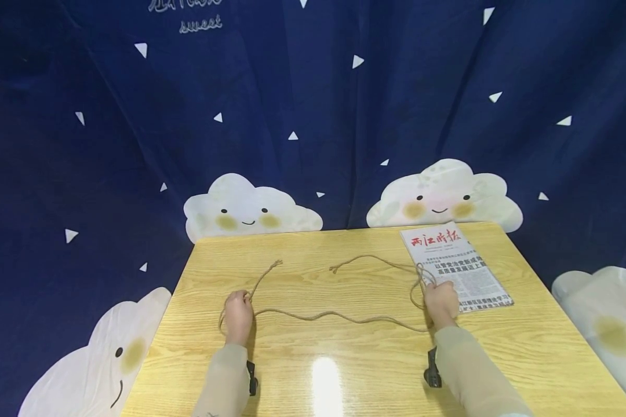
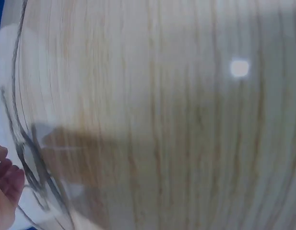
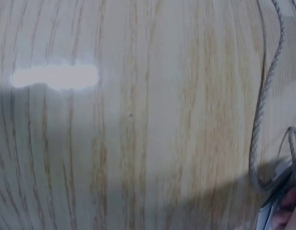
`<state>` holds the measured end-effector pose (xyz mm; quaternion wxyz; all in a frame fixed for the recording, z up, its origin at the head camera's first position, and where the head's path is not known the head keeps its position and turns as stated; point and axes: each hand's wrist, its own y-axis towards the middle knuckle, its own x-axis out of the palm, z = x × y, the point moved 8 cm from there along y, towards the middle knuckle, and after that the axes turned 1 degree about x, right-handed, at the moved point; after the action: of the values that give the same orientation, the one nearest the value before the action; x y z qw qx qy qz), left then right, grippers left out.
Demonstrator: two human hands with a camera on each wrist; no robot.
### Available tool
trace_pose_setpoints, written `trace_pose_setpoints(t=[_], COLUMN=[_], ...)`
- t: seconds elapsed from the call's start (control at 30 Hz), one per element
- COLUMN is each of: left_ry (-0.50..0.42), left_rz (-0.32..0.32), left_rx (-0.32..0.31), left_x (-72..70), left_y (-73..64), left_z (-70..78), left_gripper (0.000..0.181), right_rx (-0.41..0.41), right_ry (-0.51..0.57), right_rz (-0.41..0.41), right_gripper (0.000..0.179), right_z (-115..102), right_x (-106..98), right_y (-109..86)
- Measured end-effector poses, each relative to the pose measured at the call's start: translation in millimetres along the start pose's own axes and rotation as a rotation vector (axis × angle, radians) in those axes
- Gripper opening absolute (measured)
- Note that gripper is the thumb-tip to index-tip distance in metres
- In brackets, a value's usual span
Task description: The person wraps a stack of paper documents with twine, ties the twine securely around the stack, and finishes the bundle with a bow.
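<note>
A thin tan rope (image 1: 339, 314) lies in a long wavy line across the wooden table, its two frayed ends pointing inward near the middle. My left hand (image 1: 238, 315) holds the rope's left part, where a small loop shows by the fingers; its curled fingers (image 2: 12, 181) are beside the strands in the left wrist view. On the right, my right hand (image 1: 442, 301) grips the looped right part at the near left edge of a folded newspaper (image 1: 472, 278). In the right wrist view the rope (image 3: 263, 100) bends up toward that hand, mostly cut off by the frame.
The newspaper lies flat at the table's right, a bit of rope crossing it. Behind and beside the wooden table (image 1: 365, 376) hangs a dark blue cloth (image 1: 302, 104) with white triangles and smiling clouds. A bright glare spot marks the table's near middle.
</note>
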<state>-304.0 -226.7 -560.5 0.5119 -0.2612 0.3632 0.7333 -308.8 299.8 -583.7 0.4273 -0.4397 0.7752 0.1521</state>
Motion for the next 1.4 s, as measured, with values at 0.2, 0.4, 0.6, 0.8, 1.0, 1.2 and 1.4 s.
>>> trace_pose_setpoints(t=[0.2, 0.4, 0.6, 0.8, 1.0, 1.2, 1.4], left_ry=[-0.040, -0.003, 0.065, 0.080, 0.075, 0.084, 0.062], left_rz=[-0.174, -0.421, -0.506, -0.431, -0.362, -0.318, -0.313], left_rx=[0.212, 0.445, 0.558, 0.610, 0.498, 0.465, 0.397], left_x=[26.7, 66.4, 85.4, 77.4, 60.1, 47.5, 40.9], left_y=[-7.3, -32.9, -52.8, -53.7, -37.7, -23.8, -14.6], left_z=[46.3, 95.7, 111.6, 106.5, 82.3, 64.1, 48.3], left_gripper=[0.021, 0.021, 0.017, 0.007, 0.005, 0.004, 0.005], right_rx=[-0.144, -0.614, -1.003, -1.167, -1.376, -1.341, -1.254], right_ry=[-0.055, 0.012, -0.012, -0.035, -0.043, -0.015, -0.042], right_rz=[0.043, 0.139, -0.134, -0.281, -0.119, -0.064, -0.043], right_gripper=[0.040, 0.036, 0.020, 0.015, 0.019, 0.021, 0.019], right_z=[-17, -62, -72, -53, -41, -34, -29], right_x=[-3, -2, 25, 35, 31, 29, 28], right_y=[-0.4, -23.2, -55.8, -79.7, -92.6, -83.1, -73.0])
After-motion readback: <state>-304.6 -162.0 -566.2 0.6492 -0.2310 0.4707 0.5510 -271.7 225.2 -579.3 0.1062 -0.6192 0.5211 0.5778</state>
